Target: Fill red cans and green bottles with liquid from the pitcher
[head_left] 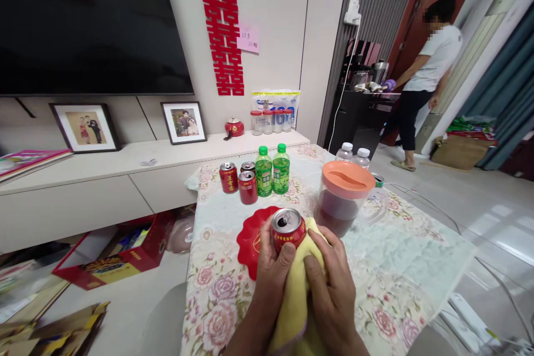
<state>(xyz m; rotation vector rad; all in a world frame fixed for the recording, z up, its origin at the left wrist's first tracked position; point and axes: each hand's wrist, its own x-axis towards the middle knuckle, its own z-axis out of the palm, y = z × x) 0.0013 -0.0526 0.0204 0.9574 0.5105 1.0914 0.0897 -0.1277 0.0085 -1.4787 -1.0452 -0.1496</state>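
Observation:
A red drink can [287, 228] with an opened top is gripped in my left hand [272, 258], whose fingers wrap round its left side. My right hand [331, 267] pinches a yellow cloth [297, 295] and presses it against the can's right side; the cloth hangs down between my wrists. Partly behind my left hand lies a red scalloped plate [247, 239] on the flowered tablecloth [217, 283]. Beyond it stand three more red cans, one of them this front can [248, 188], beside two green-capped bottles [263, 172] of green drink.
A clear container [337, 208] of dark contents with an orange lid stands right of my hands, near two white-capped bottles [363, 158]. Behind the table runs a white cabinet [142, 164] with framed photos and jars. Another person [431, 61] stands at the back right.

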